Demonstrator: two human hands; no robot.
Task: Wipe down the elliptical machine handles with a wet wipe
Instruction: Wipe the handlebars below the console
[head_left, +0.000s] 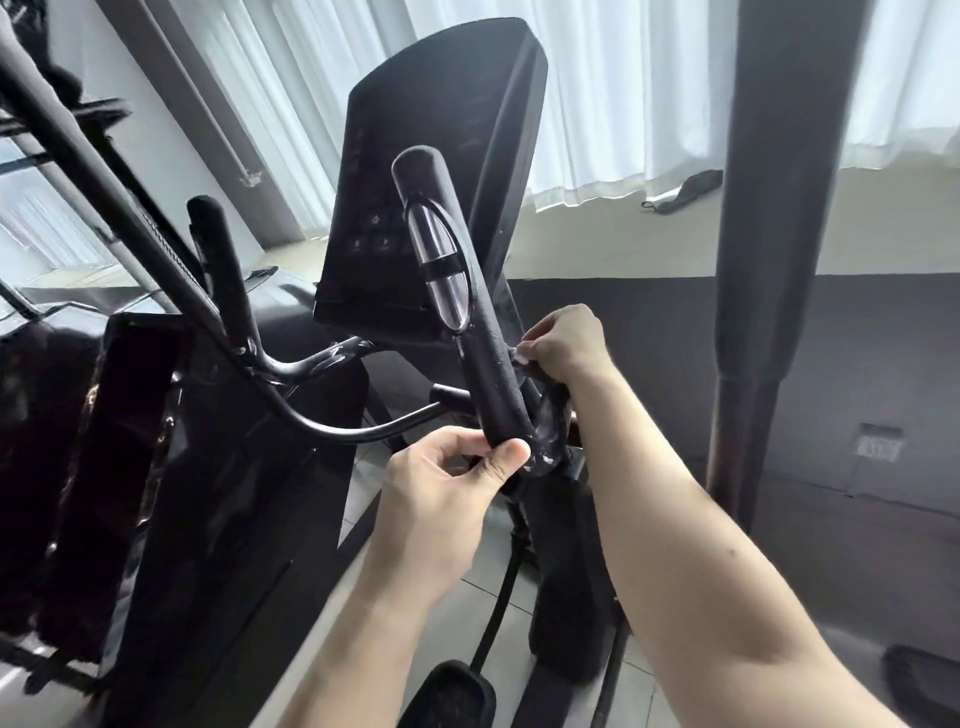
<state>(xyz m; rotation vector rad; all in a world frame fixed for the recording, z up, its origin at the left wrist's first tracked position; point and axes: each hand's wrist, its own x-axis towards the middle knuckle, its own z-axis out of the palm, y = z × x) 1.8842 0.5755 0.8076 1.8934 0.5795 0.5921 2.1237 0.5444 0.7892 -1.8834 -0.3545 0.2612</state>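
Our left hand (457, 467) pinches the lower end of the foam handle (488, 374); our right hand (566, 348) curls at its right edge. What those fingers grip, we cannot tell.

How the right hand (563, 345) meets the handle (483, 332) is unclear.

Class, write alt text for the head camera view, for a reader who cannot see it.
A left hand pinches the lower end of a black elliptical handle while the right hand curls against its side; a dark console stands behind.
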